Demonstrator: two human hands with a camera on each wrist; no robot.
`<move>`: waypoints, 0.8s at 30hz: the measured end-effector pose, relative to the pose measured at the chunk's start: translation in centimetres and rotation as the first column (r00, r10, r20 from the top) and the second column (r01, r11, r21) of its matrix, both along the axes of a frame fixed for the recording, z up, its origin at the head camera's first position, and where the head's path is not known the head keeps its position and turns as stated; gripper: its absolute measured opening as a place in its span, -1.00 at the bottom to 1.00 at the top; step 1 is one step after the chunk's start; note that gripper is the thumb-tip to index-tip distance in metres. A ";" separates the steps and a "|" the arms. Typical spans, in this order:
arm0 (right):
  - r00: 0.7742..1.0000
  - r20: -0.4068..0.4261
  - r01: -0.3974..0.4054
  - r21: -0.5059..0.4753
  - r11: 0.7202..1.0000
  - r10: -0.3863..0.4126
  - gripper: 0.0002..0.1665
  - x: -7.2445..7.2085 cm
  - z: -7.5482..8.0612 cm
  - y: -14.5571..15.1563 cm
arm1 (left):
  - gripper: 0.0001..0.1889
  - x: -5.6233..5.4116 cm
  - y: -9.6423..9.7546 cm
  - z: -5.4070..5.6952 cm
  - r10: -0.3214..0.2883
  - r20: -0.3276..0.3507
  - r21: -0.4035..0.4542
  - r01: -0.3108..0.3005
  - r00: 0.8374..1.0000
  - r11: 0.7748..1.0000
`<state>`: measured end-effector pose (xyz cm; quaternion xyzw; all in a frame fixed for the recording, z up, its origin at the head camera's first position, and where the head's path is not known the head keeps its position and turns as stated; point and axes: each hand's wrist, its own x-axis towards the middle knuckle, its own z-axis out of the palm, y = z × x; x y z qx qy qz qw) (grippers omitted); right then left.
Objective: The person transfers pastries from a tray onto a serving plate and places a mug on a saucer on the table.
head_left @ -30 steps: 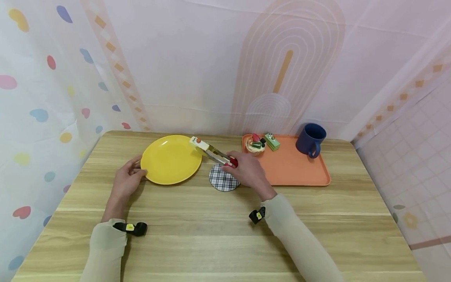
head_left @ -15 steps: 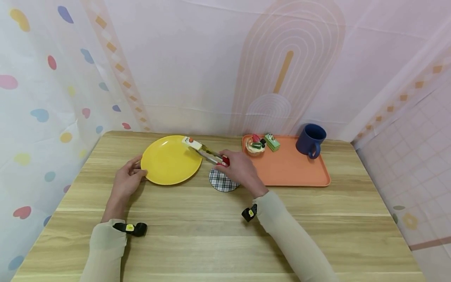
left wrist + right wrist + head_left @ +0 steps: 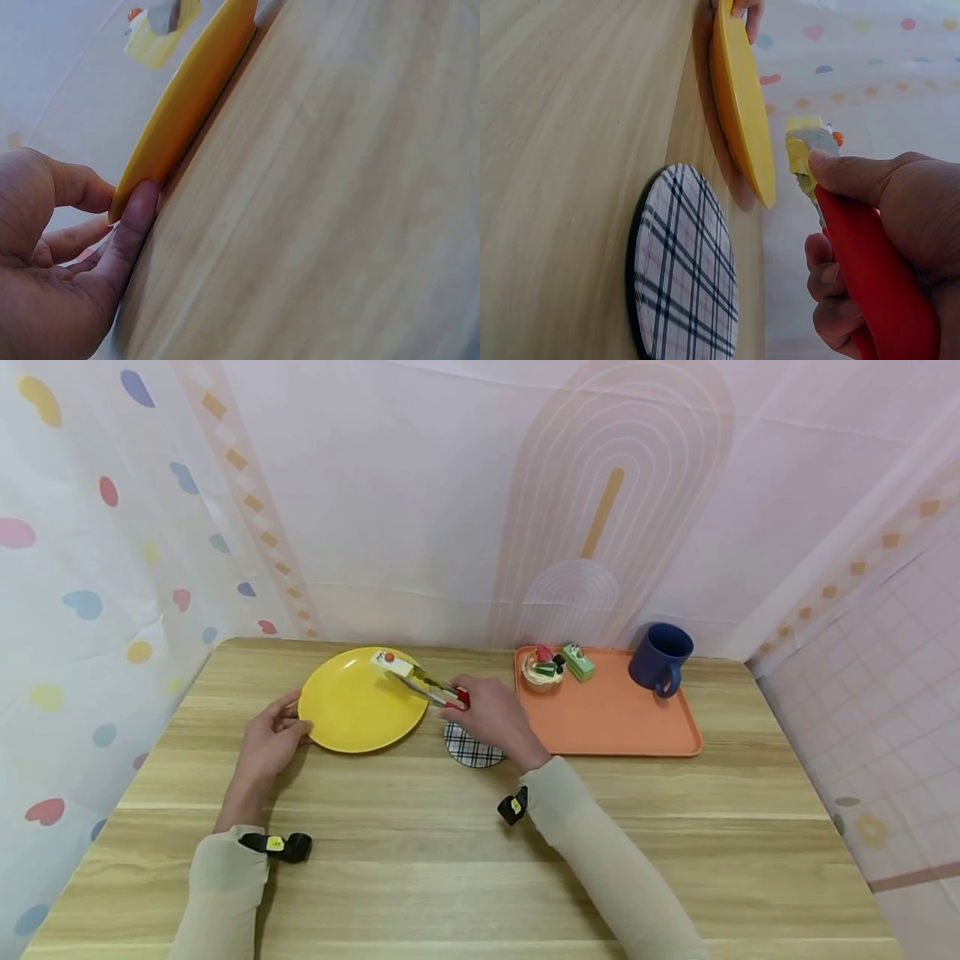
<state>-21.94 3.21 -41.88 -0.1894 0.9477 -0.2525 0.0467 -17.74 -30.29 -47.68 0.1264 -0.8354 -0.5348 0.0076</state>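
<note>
by part-hidden coaster (image 3: 476,752), right grip (image 3: 491,714) holds tongs (image 3: 874,277); left grip (image 3: 268,742) pinches yellow plate (image 3: 356,714).

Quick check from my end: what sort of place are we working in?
Likely a staged tabletop set indoors rather than a working kitchen: patterned sheeting hangs behind and beside a wood-grain table, where a yellow plate and an orange tray sit.

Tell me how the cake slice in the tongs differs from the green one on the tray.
The white-topped slice is held in the tongs, off the yellow plate; the green slice rests on the orange tray. The white-topped slice has yellow sides; the green slice's sides are green. The white-topped slice carries an orange-red ball; the green slice's topping is too small to make out. Both are block-shaped.
</note>
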 end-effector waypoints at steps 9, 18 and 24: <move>1.000 0.004 -0.011 0.045 0.999 0.011 -0.47 -0.7 -0.2 -1.8 | -0.35 -0.1 -0.1 -0.1 0.004 0.008 -0.001 -0.004 1.000 1.000; 1.000 -0.028 -0.005 0.084 0.996 0.008 -0.44 -1.1 -0.4 -2.9 | -0.35 0.0 0.0 0.1 0.003 -0.001 0.004 -0.003 1.000 1.000; 1.000 -0.028 -0.009 0.088 0.996 0.011 -0.41 -1.1 -0.4 -3.1 | -0.35 0.0 0.0 0.0 0.004 0.001 0.004 -0.004 1.000 1.000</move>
